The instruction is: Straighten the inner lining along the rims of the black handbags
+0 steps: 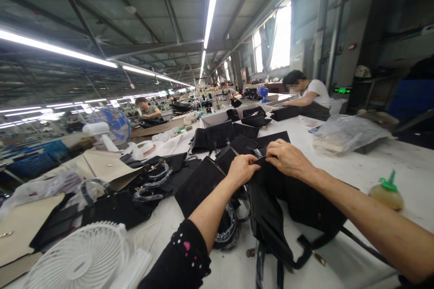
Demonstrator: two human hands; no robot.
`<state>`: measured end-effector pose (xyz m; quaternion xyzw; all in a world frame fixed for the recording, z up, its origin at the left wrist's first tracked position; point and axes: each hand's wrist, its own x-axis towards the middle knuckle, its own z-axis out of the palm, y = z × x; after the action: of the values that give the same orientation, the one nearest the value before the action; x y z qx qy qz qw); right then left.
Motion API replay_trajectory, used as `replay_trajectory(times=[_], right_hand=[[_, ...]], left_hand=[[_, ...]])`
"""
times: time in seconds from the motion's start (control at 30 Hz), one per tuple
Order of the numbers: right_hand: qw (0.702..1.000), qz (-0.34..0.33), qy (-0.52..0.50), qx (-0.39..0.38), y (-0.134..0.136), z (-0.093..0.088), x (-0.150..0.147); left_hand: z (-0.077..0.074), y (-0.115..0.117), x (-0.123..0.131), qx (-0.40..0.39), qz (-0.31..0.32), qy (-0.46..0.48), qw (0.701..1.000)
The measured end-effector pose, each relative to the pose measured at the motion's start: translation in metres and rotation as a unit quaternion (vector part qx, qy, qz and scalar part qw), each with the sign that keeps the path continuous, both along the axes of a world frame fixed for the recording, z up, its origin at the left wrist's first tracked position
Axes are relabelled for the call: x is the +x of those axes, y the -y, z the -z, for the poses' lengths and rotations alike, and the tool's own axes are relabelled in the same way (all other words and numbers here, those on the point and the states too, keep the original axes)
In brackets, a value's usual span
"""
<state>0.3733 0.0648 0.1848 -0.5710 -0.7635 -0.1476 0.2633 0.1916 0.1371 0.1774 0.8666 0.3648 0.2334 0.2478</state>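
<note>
Nearest, below and left of the hands, a white desk fan (79, 257) lies at the bench (373, 167) edge beside a dark sleeve with pink dots. Just above it, the left hand (242, 169) and right hand (288, 158) meet over a black handbag (271, 207), both pinching its upper edge between fingertips and thumbs, apparently to keep the opening taut; its straps (305, 248) trail loose toward the person. Right of the hands stands a squat bottle with a green cap (386, 194), within easy reach. Left of them lie more bags with plastic-wrapped handles (149, 183). Beyond the hands, finished black bags (217, 137) stand in rows, a crumpled plastic bag (346, 133) lies to the right, a blue fan (110, 128) to the left, and other people sit working farther off.
</note>
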Motion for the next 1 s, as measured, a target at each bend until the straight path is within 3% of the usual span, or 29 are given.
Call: replay_trajectory(times=[0.37,0.5,0.67,1.0], right_hand=[[0.999,0.048,-0.014,-0.011,-0.001,0.000,0.002],[0.989,0.045,-0.134,-0.052,-0.004,0.000,0.011],[0.940,-0.014,-0.314,-0.134,-0.007,0.001,0.024],[0.963,-0.004,-0.241,-0.117,-0.012,0.006,0.020]], left_hand=[[-0.003,0.000,0.011,-0.011,-0.016,0.009,1.000],[-0.005,-0.001,0.014,0.013,-0.030,0.008,0.999],[-0.003,-0.004,0.015,0.029,-0.028,-0.001,0.999],[-0.002,-0.001,0.013,0.048,-0.029,0.002,0.998]])
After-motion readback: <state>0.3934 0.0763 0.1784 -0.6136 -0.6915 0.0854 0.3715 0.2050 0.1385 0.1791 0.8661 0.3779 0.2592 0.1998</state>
